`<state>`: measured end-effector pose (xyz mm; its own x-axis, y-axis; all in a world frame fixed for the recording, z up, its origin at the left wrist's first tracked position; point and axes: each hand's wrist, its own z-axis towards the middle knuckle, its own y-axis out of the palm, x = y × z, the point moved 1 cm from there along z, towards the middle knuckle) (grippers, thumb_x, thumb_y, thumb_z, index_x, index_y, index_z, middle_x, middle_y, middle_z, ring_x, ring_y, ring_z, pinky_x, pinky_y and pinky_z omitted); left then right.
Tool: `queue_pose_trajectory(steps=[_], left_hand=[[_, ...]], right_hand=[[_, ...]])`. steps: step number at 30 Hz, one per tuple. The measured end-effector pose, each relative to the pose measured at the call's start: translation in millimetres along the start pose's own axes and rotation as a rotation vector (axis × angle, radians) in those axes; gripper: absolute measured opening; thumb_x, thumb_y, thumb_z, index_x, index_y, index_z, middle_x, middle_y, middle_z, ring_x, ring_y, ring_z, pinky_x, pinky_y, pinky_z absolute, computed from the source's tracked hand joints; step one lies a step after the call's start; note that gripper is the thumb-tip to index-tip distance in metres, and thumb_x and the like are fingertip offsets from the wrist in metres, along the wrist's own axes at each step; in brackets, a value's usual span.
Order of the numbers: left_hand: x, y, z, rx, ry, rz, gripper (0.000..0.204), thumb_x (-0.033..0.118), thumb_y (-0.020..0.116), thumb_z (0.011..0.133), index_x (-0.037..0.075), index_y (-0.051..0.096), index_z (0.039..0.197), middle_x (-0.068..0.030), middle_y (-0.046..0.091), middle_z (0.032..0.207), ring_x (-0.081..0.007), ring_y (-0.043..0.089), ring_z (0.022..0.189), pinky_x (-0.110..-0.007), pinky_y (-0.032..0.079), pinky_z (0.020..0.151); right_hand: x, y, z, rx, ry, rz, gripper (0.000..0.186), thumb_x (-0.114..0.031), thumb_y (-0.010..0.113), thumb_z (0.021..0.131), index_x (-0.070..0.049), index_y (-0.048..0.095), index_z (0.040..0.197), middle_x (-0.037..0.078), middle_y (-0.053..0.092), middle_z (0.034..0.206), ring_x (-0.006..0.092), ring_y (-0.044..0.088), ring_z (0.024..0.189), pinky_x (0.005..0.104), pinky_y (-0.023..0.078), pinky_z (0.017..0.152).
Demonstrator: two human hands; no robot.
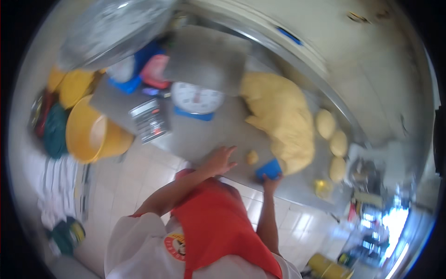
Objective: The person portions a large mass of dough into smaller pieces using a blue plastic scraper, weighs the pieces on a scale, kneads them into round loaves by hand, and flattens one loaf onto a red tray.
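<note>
A large mass of yellow dough (pixel 285 118) lies on the steel table (pixel 227 132). At its near edge my right hand (pixel 272 182) grips a blue dough scraper (pixel 268 169), whose blade is beside the dough. A small piece of dough (pixel 252 157) rests on the steel between my two hands. My left hand (pixel 220 161) is over the table's near edge with its fingers spread, holding nothing. Left of the dough stands a dial scale (pixel 197 96) with a blue base and a wide metal pan (pixel 206 58).
Three dough balls (pixel 337 143) line the table's far right side, near a small container of yellow liquid (pixel 323 188). A calculator (pixel 149 121) lies at the table's left, with a yellow bucket (pixel 95 135) beyond it. A clear bag (pixel 118 30) is at upper left.
</note>
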<state>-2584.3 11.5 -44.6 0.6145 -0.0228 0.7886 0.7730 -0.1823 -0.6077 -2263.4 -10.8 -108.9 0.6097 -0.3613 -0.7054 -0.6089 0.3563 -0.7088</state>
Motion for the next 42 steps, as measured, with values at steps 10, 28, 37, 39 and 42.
queue_pose_trajectory(steps=[10, 28, 37, 39, 42], left_hand=[[68.5, 123.3, 114.6, -0.216, 0.062, 0.007, 0.04, 0.013, 0.077, 0.074, 0.005, 0.06, 0.109, -0.0191, 0.057, 0.112, -0.0369, 0.062, 0.094, -0.044, 0.051, 0.084], [176.9, 210.1, 168.4, 0.617, -0.58, -0.125, 0.062, 0.038, 0.085, 0.068, 0.003, 0.058, 0.112, -0.0225, 0.065, 0.102, -0.0393, 0.063, 0.098, -0.045, 0.051, 0.086], [221.3, 250.6, 105.3, 0.597, -0.963, -0.701, 0.077, 0.036, 0.086, 0.072, -0.003, 0.045, 0.124, -0.0202, 0.059, 0.109, -0.0358, 0.055, 0.108, -0.042, 0.046, 0.093], [230.5, 294.4, 116.0, 0.624, -0.739, -0.309, 0.081, 0.035, 0.086, 0.071, -0.003, 0.043, 0.129, -0.0217, 0.058, 0.113, -0.0376, 0.054, 0.109, -0.041, 0.046, 0.091], [215.1, 321.6, 137.1, 0.785, -0.714, -0.401, 0.067, 0.031, 0.084, 0.073, -0.001, 0.052, 0.122, -0.0216, 0.063, 0.107, -0.0375, 0.061, 0.097, -0.042, 0.05, 0.083]], right_hand=[[25.6, -104.9, 25.1, -0.286, 0.291, 0.45, 0.053, 0.003, 0.066, 0.083, -0.003, 0.047, 0.132, 0.012, 0.063, 0.108, 0.0199, 0.064, 0.086, 0.0339, 0.055, 0.064], [-157.5, -128.7, 249.0, -0.982, -0.521, -0.184, 0.031, -0.006, 0.06, 0.08, 0.0, 0.065, 0.11, 0.022, 0.068, 0.098, 0.0363, 0.066, 0.09, 0.0397, 0.05, 0.08], [-164.0, -136.7, 249.0, -1.16, -1.119, -0.387, 0.017, -0.009, 0.06, 0.078, -0.003, 0.071, 0.091, 0.018, 0.067, 0.085, 0.0371, 0.065, 0.083, 0.0469, 0.052, 0.078], [-149.6, -135.7, 243.9, -1.248, -1.189, -0.604, 0.022, -0.009, 0.062, 0.078, -0.006, 0.073, 0.097, 0.016, 0.067, 0.087, 0.0362, 0.065, 0.081, 0.0443, 0.051, 0.074], [-140.2, -122.8, 233.6, -1.273, -1.315, -0.72, 0.023, -0.01, 0.064, 0.077, -0.009, 0.073, 0.098, 0.014, 0.068, 0.087, 0.0347, 0.065, 0.08, 0.0442, 0.052, 0.073]])
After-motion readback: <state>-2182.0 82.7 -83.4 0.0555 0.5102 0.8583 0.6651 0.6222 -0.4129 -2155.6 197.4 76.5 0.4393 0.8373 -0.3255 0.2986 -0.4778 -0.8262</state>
